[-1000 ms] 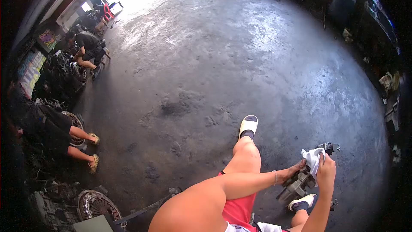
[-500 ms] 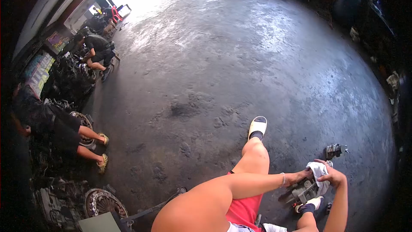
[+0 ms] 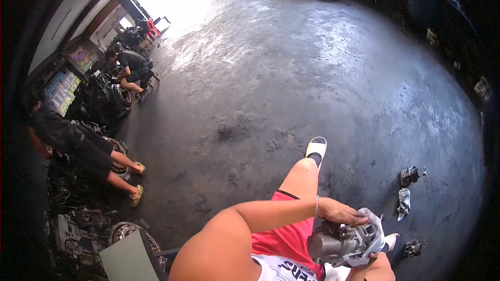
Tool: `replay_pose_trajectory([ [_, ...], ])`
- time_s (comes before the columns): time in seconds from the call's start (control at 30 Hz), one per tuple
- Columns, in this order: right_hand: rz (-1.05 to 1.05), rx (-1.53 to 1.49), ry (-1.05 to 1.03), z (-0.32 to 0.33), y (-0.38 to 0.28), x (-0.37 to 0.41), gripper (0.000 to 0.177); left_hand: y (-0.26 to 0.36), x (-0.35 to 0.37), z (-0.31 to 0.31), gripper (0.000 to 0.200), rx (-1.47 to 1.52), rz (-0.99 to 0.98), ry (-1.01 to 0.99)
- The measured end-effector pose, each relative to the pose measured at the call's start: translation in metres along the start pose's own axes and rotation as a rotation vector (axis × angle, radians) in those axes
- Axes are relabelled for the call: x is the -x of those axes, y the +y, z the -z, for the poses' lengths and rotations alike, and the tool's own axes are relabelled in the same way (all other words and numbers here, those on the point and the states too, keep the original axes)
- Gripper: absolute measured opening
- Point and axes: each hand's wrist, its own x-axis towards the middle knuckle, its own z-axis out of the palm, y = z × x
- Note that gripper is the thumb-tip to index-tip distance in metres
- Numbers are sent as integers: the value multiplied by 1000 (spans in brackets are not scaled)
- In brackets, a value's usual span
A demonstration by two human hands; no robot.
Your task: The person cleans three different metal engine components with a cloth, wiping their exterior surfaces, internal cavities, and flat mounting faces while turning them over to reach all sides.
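Observation:
I sit low on a dark concrete floor and hold a grey metal motor part (image 3: 338,243) up in front of my lap. My left hand (image 3: 341,212) rests on top of it, fingers curled over its upper edge. My right hand (image 3: 372,257) grips it from below and the right, mostly hidden under a white rag (image 3: 376,231) wrapped round the part's end. My left leg, in a black sock and white slide sandal (image 3: 315,149), stretches forward on the floor.
A small dark metal piece (image 3: 409,175) and a crumpled grey rag (image 3: 403,202) lie on the floor to my right. Another dark part (image 3: 414,248) lies near my right foot. Two people (image 3: 78,143) sit at the left among engine parts. A clutch disc (image 3: 122,231) lies at lower left.
The motor part has been lifted off the floor and brought up and back toward my lap, with both hands still on it. The view has tilted and shifted.

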Motion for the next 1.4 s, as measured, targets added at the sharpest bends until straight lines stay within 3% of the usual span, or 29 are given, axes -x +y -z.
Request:
replay_pose_trajectory([
  [0.07,-109,-76,5,1,-1,0,89,24,21,-8,71,-221,-20,-166],
  [0.13,-330,-203,22,4,-2,1,88,-1,8,2,66,-56,98,-118],
  [0.2,-549,-324,30,9,-2,3,86,11,18,-8,64,54,173,-73],
  [0.3,-878,-523,57,16,-1,8,84,-57,-16,-11,49,-152,-317,242],
  [0.33,-868,-526,60,17,7,18,84,-47,-6,-25,45,-233,-331,308],
  [0.4,-450,-359,150,30,34,48,79,-52,-9,-42,42,-243,-479,437],
  [0.5,148,-85,252,40,61,81,71,-73,-32,-56,55,410,-705,374],
  [0.53,128,-262,262,5,41,74,66,-70,-30,-60,55,415,-717,378],
  [0.57,120,-257,256,3,37,65,66,-64,-26,-66,58,382,-745,364],
  [0.6,166,-153,193,3,36,57,65,-60,-22,-69,62,347,-770,351],
  [0.63,214,-52,130,2,35,49,65,-63,-21,-69,75,230,-668,350],
  [0.67,165,-413,118,-17,29,43,66,-62,-22,-72,80,112,-719,386],
  [0.7,163,-418,120,-19,29,46,66,-58,-21,-79,87,-7,-766,420],
  [0.73,152,-411,111,-15,25,41,66,-52,-17,-79,101,-234,-651,445],
  [0.77,142,-406,99,-12,22,41,67,-50,-18,-82,101,-239,-645,448],
  [0.83,127,-393,69,-4,15,39,67,-46,-20,-84,108,-866,-629,628],
  [0.9,109,-379,31,-2,5,29,68,-35,-15,-77,114,-896,-549,576],
  [1.07,52,-345,-41,-31,7,20,70,-19,-10,-86,125,-923,-610,502],
  [1.1,43,-335,-58,-62,17,21,71,-17,-9,-86,127,-893,-637,474],
  [1.3,-27,-258,-132,-80,8,-3,73,-16,-10,-95,112,-834,-676,545],
  [1.4,-55,-219,-149,-82,5,-14,74,-9,1,-104,96,-1072,-602,631],
])
